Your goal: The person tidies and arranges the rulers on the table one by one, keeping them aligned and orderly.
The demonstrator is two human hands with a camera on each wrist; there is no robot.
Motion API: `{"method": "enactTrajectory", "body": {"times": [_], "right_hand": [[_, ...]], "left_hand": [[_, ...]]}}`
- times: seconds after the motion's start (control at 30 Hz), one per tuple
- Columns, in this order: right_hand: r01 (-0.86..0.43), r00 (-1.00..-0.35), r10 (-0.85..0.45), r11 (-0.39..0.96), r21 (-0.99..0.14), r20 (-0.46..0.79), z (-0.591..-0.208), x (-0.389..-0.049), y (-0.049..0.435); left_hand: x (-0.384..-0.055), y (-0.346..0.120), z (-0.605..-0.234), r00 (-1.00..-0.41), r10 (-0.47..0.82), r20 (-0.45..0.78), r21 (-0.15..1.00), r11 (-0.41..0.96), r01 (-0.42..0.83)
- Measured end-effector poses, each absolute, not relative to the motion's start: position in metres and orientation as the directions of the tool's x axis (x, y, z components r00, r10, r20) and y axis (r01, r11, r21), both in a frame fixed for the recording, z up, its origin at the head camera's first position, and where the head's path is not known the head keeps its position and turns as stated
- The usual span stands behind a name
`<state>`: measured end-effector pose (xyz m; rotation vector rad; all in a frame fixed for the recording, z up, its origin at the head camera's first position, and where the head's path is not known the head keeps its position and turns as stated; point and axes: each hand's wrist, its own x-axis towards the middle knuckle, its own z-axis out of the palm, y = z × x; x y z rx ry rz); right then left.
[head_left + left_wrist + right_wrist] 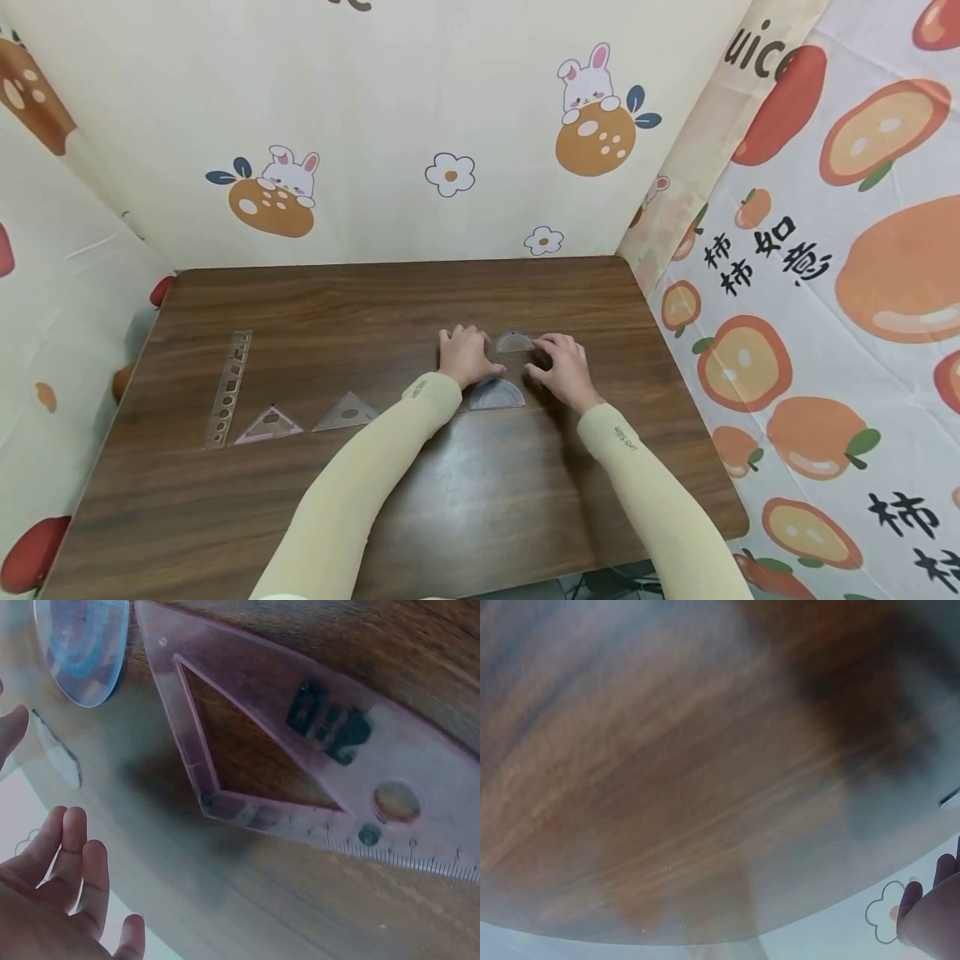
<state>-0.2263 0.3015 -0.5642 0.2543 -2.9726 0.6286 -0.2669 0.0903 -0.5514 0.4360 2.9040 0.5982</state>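
At the right half of the table, a small clear protractor (514, 342) lies flat, with a larger protractor (497, 394) nearer the person. My left hand (467, 357) is to the left of the small one, fingers apart, its thumb just above the larger one's arc. The left wrist view shows this hand (60, 892) with loosely spread fingers and nothing in them. On the other side, my right hand (564, 368) has its index fingertip right at the small protractor's right corner, the thumb well away from that finger. Only part of that hand (937, 915) shows in the right wrist view.
Left of the protractors lie a triangular set square (347, 412), a second set square (270, 425) and a long clear ruler (228, 390) with cut-outs. The wooden table (315, 500) meets a printed cloth wall (375, 208) at the back; another printed cloth (787, 367) hangs at the right.
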Motion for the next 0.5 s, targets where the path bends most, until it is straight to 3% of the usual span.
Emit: {"method": "enactTrajectory", "body": {"times": [0.5], "right_hand": [[-0.121,-0.993,-0.111,0.92,-0.374,0.048,-0.565,-0.253,0.311]], "left_hand": [[-0.277,0.102,-0.571,-0.969,0.208,-0.131,0.506,0.855,0.114]]}}
